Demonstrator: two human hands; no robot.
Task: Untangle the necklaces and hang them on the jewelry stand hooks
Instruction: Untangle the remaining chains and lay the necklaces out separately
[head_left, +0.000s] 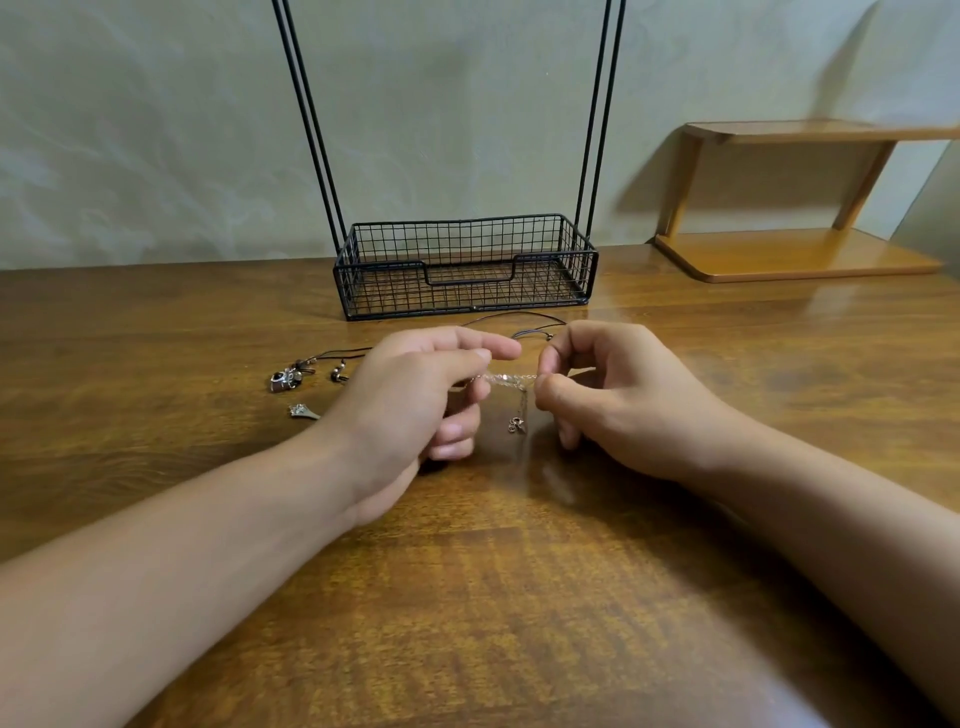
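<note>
A: Head view, what's the setting?

B: A glossy wooden table (519, 597) against a pale wall, a wooden shelf (789, 249) far right.

A: And the 2 hands?

B: Left hand (415, 405) and right hand (618, 400) each pinch the thin silver chain (506, 378), stretched between their fingertips, its clasp hanging below. A dark corded necklace (291, 376) lies left of the fingers; the black wire jewelry stand (462, 270) is beyond them.

one head-worn view looks forward and down, close over the table (519, 597), facing the wall (156, 130).
</note>
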